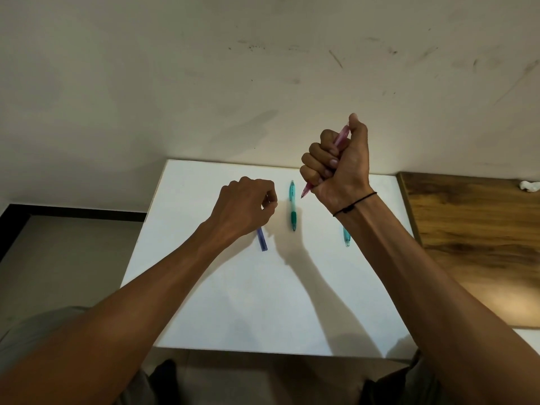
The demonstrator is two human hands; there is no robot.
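My right hand (339,162) is raised above the white table (233,302) with its fingers wrapped in a fist round a pink pen (342,135); the pen's tip points down and to the left. My left hand (248,209) hovers low over a blue pen (262,239) with its fingers curled, and it hides most of that pen, so whether it grips the pen is unclear. A teal pen (292,206) lies between my hands. A second teal pen (346,237) lies partly hidden under my right forearm.
A wooden table (473,229) adjoins the white one on the right, with a crumpled white paper (530,186) at its far edge. A marked beige wall (233,68) rises right behind both tables. Grey floor (58,258) lies to the left.
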